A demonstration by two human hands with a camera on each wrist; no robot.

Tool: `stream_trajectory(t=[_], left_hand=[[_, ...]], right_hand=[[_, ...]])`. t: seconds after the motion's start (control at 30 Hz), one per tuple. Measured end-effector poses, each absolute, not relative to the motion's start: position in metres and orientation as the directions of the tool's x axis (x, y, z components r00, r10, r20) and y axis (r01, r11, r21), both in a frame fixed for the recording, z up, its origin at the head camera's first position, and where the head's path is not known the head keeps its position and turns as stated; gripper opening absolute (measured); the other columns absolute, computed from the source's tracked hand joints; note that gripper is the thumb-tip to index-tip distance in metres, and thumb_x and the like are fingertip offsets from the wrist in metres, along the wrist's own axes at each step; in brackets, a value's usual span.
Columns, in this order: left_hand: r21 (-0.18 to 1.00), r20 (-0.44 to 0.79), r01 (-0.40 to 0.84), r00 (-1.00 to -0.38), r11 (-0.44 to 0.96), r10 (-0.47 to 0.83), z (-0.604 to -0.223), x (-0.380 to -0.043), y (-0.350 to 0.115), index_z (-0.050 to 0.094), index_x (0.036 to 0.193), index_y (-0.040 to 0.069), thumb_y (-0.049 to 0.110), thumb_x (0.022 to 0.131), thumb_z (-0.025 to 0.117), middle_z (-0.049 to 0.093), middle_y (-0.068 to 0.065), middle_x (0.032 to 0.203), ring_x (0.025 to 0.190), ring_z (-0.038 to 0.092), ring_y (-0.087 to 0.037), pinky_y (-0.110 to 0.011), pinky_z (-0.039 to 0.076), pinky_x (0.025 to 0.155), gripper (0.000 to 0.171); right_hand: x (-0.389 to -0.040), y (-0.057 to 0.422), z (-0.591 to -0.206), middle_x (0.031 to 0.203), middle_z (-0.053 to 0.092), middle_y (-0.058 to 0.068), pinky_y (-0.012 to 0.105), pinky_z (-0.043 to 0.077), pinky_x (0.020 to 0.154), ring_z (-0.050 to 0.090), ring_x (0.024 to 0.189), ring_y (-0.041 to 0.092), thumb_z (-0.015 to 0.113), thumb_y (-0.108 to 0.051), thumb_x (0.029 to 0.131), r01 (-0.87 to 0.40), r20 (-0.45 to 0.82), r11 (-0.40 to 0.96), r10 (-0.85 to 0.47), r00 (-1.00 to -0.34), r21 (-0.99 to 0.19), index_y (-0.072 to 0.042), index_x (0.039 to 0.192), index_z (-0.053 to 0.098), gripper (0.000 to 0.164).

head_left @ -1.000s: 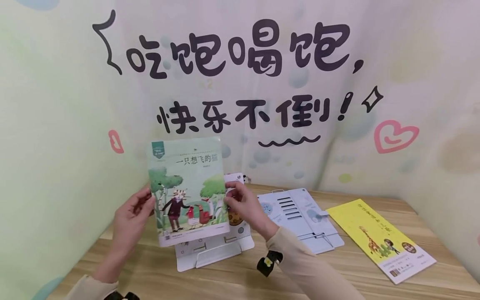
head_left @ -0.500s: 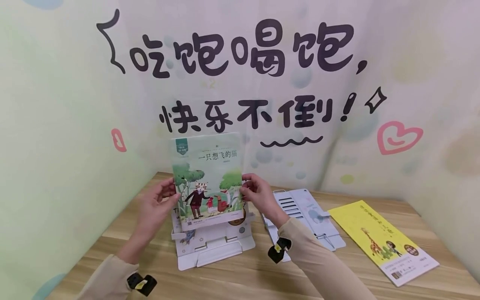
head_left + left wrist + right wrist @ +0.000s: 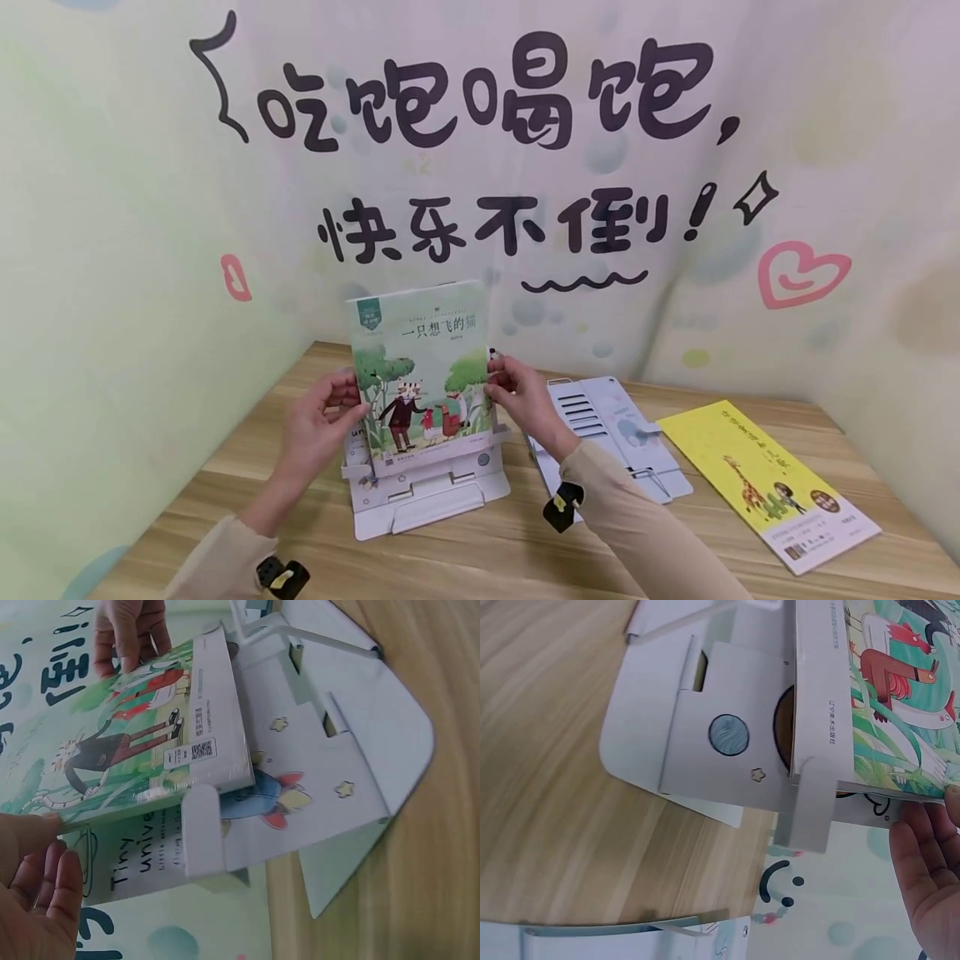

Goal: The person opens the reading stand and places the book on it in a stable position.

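A picture book (image 3: 420, 375) with a pale green cover, showing a cat in a suit and birds, stands upright between both hands. My left hand (image 3: 318, 425) grips its left edge, thumb at the front. On the opposite edge, my right hand (image 3: 528, 400) pinches it. Behind and below is a white metal book stand (image 3: 420, 500) printed with cartoons, its back panel partly hidden by the book. In the left wrist view, the book's lower edge lies above the stand's base, near a white side clip (image 3: 202, 825). The right wrist view shows another clip (image 3: 814, 802) overlapping the book's corner.
A second, pale blue stand (image 3: 660, 467) lies on the wooden table (image 3: 300, 558) to the right. Beside it is a yellow book (image 3: 765, 475) with a giraffe. A printed fabric backdrop (image 3: 150, 250) rises behind the table and along its sides.
The green picture book has moved right and back over the first stand, then lowered slightly against its back panel. Both hands have travelled with it; the second stand and yellow book stay put.
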State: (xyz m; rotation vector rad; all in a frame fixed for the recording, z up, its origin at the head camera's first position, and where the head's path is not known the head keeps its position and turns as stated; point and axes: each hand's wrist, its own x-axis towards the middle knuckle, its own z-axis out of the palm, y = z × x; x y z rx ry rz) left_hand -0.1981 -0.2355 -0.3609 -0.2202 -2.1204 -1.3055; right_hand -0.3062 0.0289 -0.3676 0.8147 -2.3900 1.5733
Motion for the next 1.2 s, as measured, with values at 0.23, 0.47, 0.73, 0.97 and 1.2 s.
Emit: stream_trajectory(t=[0.23,0.47,0.73,0.97,1.2], left_hand=[[0.687,0.582,0.382,-0.799,0.619,-0.153,-0.370,-0.194,-0.238,0.061,0.102,0.000,-0.002,0.074,0.074,0.067,-0.010,0.085,0.073,0.056,0.000,-0.019,0.052,0.061,0.032],[0.648,0.520,0.280,-0.842,0.708,-0.144,-0.375,-0.186,-0.237,0.061,0.103,0.004,0.003,0.076,0.075,0.068,-0.006,0.088,0.074,0.057,-0.011,-0.019,0.049,0.063,0.031],[0.648,0.469,0.217,-0.869,0.730,-0.159,-0.382,-0.185,-0.236,0.061,0.100,0.003,0.005,0.074,0.076,0.067,-0.005,0.084,0.070,0.054,-0.010,-0.019,0.047,0.061,0.030],[0.662,0.431,0.192,-0.888,0.725,-0.159,-0.385,-0.183,-0.235,0.060,0.099,0.004,0.007,0.076,0.075,0.066,-0.003,0.081,0.067,0.053,-0.007,-0.019,0.046,0.059,0.027],[0.656,0.433,0.186,-0.887,0.731,-0.163,-0.386,-0.183,-0.233,0.059,0.099,0.004,0.007,0.077,0.075,0.066,-0.003,0.080,0.067,0.054,-0.007,-0.019,0.047,0.059,0.027]], right_hand=[[-0.302,0.030,-0.380,0.088,0.067,0.011,0.021,0.050,0.063,0.061,0.077,0.016,0.065,0.003,0.084,-0.545,0.428,0.320,-0.368,-0.825,-0.775,-0.002,0.101,0.062,0.018],[-0.292,0.030,-0.390,0.084,0.066,0.007,0.020,0.050,0.063,0.060,0.075,0.013,0.066,0.001,0.084,-0.545,0.413,0.395,-0.374,-0.830,-0.739,-0.004,0.098,0.062,0.016],[-0.287,0.030,-0.399,0.083,0.066,0.005,0.019,0.049,0.062,0.060,0.073,0.012,0.068,-0.002,0.083,-0.566,0.431,0.464,-0.372,-0.822,-0.681,-0.004,0.097,0.061,0.016],[-0.284,0.029,-0.402,0.083,0.067,0.006,0.019,0.050,0.061,0.061,0.074,0.013,0.068,-0.001,0.082,-0.570,0.440,0.479,-0.364,-0.821,-0.667,-0.004,0.097,0.060,0.017],[-0.283,0.029,-0.403,0.086,0.064,0.002,0.021,0.050,0.066,0.058,0.077,0.011,0.068,-0.004,0.084,-0.577,0.445,0.530,-0.368,-0.816,-0.621,-0.006,0.097,0.061,0.014]])
